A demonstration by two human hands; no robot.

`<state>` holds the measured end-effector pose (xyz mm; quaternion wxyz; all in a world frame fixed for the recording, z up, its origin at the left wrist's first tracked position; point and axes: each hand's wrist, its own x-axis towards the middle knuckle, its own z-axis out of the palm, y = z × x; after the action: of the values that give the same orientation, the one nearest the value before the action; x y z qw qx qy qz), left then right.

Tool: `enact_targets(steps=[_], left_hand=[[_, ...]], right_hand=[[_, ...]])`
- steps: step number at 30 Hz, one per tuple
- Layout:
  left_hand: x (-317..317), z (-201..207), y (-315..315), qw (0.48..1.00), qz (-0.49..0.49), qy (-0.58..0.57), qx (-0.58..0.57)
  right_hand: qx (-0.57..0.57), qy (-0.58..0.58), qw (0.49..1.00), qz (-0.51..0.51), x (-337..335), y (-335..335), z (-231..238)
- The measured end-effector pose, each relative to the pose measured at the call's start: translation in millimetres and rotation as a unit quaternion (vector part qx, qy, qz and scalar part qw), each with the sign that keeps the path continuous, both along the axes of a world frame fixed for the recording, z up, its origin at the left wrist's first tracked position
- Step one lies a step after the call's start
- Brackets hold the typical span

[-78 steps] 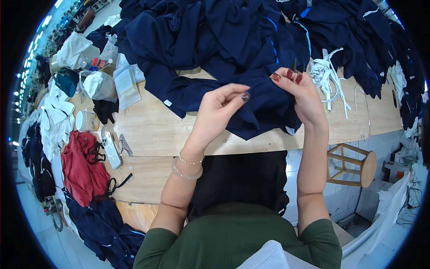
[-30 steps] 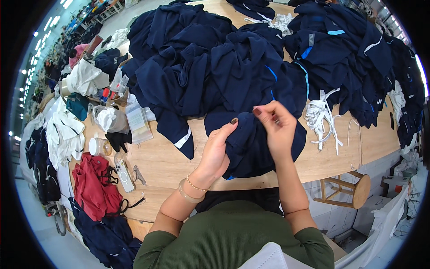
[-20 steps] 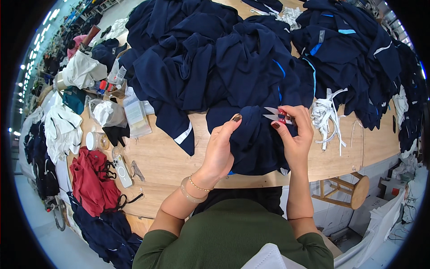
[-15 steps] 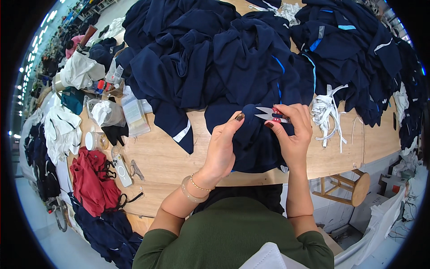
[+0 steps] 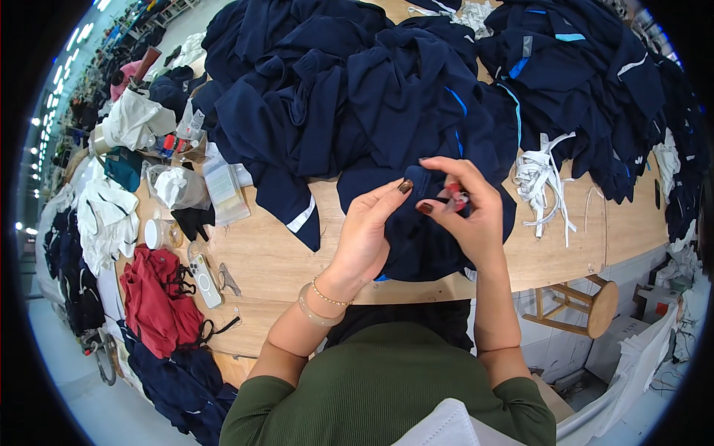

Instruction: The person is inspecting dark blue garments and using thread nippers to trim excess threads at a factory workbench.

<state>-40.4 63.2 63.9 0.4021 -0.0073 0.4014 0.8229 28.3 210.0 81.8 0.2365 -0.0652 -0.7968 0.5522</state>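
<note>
My left hand (image 5: 364, 227) pinches an edge of a navy garment (image 5: 424, 241) between thumb and fingers, at the front of the table. Close beside it on the right, my right hand (image 5: 476, 208) keeps a pair of thread snips (image 5: 460, 198) with red handles in its curled fingers. The blades are mostly hidden now. Its index finger and thumb reach toward the held fabric, near a small raised patch on the cloth. The rest of the garment hangs in folds below both hands.
Navy garments (image 5: 297, 89) with blue and white trim heap over the far side of the table (image 5: 253, 275). White straps (image 5: 539, 182) lie to the right. At left are a phone (image 5: 204, 281), a red bag (image 5: 158, 301) and a jar (image 5: 155, 233). A wooden stool (image 5: 599, 308) stands below right.
The snips have turned back into my right hand, so their open blades no longer show. My right index finger has stretched left toward the fabric. My left hand still pinches the garment.
</note>
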Motion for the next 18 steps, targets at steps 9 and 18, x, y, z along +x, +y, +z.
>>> enact_targets(steps=[9,18], left_hand=[[-9.3,6.4,-1.9,0.995,0.049,0.092,-0.002],[-10.0,6.6,-3.4,0.996,0.077,0.042,-0.022]], right_hand=[[-0.148,0.013,0.988,-0.028,3.1,13.8,-10.7],[0.145,0.051,0.979,-0.131,17.7,11.5,-10.0]])
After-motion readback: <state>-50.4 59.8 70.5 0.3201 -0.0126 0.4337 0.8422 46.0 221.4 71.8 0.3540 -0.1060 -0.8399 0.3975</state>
